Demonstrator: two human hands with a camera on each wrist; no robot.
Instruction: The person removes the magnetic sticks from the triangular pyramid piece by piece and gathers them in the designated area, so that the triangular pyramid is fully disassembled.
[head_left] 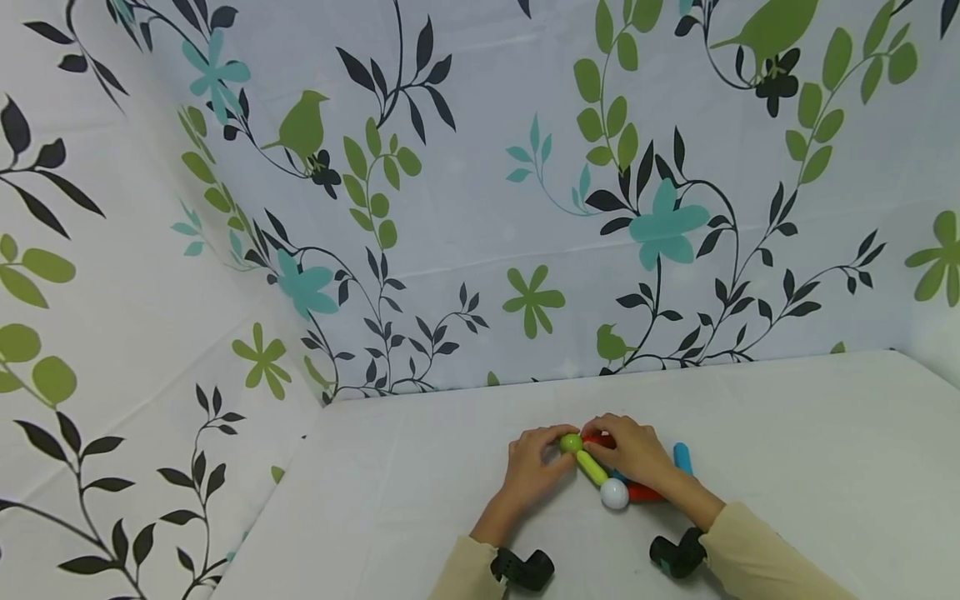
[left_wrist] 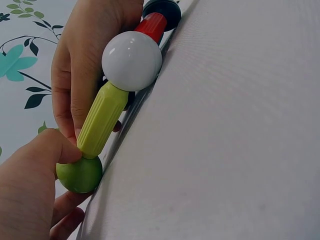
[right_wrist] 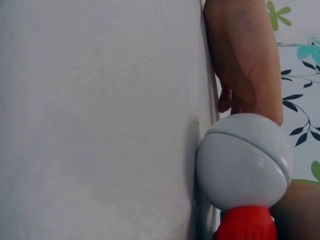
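Note:
My left hand (head_left: 534, 462) pinches a green ball (head_left: 572, 442) between thumb and fingers. A ribbed yellow-green rod (left_wrist: 102, 120) runs from that ball to a glossy white ball (left_wrist: 132, 61). Beyond the white ball a red rod (left_wrist: 151, 26) continues towards a dark ball (left_wrist: 167, 12). Close beside the left, my right hand (head_left: 633, 450) holds another red rod (head_left: 600, 440) by the green ball; its fingertips are partly hidden. In the right wrist view the white ball (right_wrist: 245, 162) joins a red rod (right_wrist: 247, 224), near my left hand (right_wrist: 245, 55).
A blue rod (head_left: 682, 458) sticks out behind the right forearm, and a dark blue piece (head_left: 618, 475) shows beneath the right hand. Everything lies on a white-covered table (head_left: 420, 492). Leaf-patterned cloth (head_left: 465, 208) hangs behind and at the left.

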